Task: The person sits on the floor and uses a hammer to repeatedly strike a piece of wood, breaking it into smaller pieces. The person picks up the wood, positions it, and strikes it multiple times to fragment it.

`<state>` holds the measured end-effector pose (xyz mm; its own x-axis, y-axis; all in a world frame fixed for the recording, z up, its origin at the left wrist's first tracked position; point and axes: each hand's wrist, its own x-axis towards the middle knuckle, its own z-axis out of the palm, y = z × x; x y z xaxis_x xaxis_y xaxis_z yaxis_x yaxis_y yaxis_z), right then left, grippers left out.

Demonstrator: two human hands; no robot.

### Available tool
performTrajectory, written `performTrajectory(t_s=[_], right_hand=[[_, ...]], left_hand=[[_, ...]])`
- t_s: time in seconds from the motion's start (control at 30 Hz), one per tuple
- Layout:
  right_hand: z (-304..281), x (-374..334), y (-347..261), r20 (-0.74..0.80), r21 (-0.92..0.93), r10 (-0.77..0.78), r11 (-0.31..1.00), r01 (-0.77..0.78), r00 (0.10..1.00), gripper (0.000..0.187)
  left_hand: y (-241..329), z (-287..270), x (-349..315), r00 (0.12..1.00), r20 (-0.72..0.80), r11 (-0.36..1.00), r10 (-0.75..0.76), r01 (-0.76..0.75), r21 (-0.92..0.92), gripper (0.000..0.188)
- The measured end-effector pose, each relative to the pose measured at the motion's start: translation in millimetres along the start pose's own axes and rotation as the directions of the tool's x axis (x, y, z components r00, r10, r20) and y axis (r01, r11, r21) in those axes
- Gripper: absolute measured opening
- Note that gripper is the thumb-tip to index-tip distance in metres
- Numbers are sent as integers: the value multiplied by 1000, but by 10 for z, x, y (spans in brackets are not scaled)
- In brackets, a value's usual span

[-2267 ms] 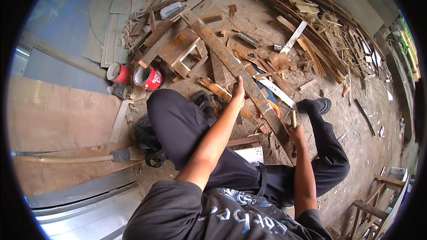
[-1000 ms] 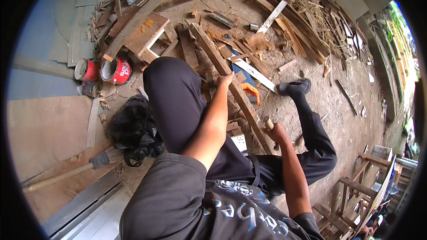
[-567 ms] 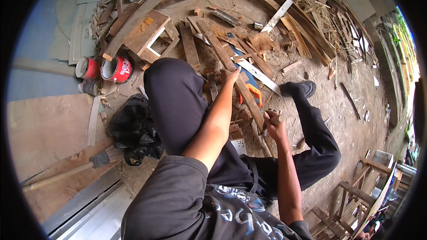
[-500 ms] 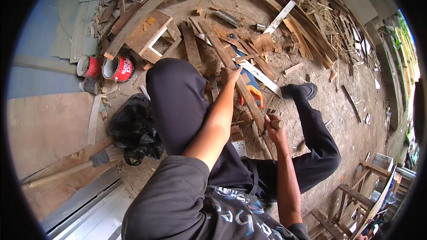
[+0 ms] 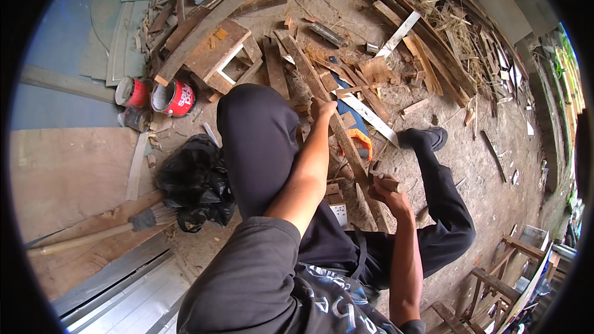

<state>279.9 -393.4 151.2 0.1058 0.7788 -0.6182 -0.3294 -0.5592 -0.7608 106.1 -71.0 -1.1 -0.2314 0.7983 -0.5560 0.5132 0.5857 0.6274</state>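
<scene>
A long narrow wooden strip [image 5: 344, 138] slants from among the scraps down toward my lap. My left hand [image 5: 323, 109] is closed round it beyond my raised knee. In my right hand [image 5: 391, 199] is the thick wooden handle of a tool [image 5: 388, 183]. Its dark head end lies close to the strip's nearer part; whether it touches, and the tool's exact kind, I cannot tell. Just right of the strip lies a handsaw [image 5: 360, 143] with an orange and black handle, its blue blade partly covered by wood. A white-faced strip [image 5: 369, 117] crosses beside it.
Red paint cans [image 5: 174, 98] and a black plastic bag [image 5: 195, 179] are to the left, near a brush with a long handle [image 5: 111, 234]. A wooden box-like piece [image 5: 215, 55] stands beyond my knee. Piled boards [image 5: 433, 62] lie far right; a wooden frame [image 5: 495, 284] stands near right.
The tool handle in my right hand has tilted, its end now pointing more to the right. My left hand keeps its hold on the strip. The whole view has shifted slightly.
</scene>
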Motion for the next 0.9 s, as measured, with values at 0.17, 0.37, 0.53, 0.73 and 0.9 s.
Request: performTrajectory(t_s=[0.17, 0.37, 0.53, 0.73, 0.9], right_hand=[[150, -155, -198, 155, 35, -121, 993, 117, 980, 30], [340, -91, -247, 249, 389, -187, 918, 79, 950, 31], [506, -343, -437, 395, 265, -289, 945, 193, 872, 70], [731, -821, -821, 269, -16, -390, 913, 409, 881, 64], [1109, -831, -1490, 349, -747, -737, 155, 647, 579, 25]], left_hand=[[-447, -323, -64, 936, 335, 856, 107, 85, -510, 37], [-438, -820, -536, 807, 525, 753, 269, 164, -638, 41], [-304, -930, -913, 825, 383, 424, 415, 196, -884, 62], [152, -838, -1180, 818, 419, 303, 393, 315, -899, 101], [435, -1066, -1448, 825, 314, 542, 469, 12, -840, 90]])
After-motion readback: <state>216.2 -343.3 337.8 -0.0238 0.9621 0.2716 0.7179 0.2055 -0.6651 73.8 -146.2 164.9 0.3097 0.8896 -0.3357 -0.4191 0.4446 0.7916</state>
